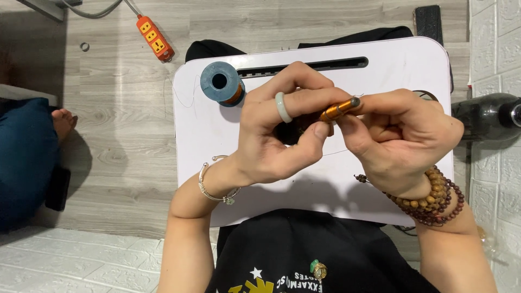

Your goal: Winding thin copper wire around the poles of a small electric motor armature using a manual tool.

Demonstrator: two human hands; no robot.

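- Copper-orange wire, wound tight and glossy, covers the small coil (335,110) pinched between both hands; it is a short cylinder with a dull grey metal tip at the end toward the right hand.
- Left hand (279,130) closes around the coil's near end, thumb below and fingers curled over the top; a smooth pale jade-coloured ring (280,107) sits on one finger, and a thin silver bangle (213,184) circles the wrist.
- Right hand (399,138) grips the coil's tip between thumb and fingertips, fingers folded narrow; several strands of round brown wooden beads (437,198) wrap that wrist.
- Fine wire, hair-thin, trails from the coil across the table below the right hand; where it ends I cannot tell.
- Just beyond the left hand stands a spool (221,83), a blue-grey plastic drum with a dark round hole in its centre and a band of orange wire showing at its side.
- Under both hands lies a small white lap table (209,135), smooth with rounded corners and a long dark slot (304,67) along its far edge.
- Beneath it the floor (125,125) is pale grey wood-grain planks; an orange power strip (154,38) lies far beyond the left hand; another person's bare foot (62,122) and dark blue trouser leg show well off to the left; white brick-pattern wall panels stand at the right.
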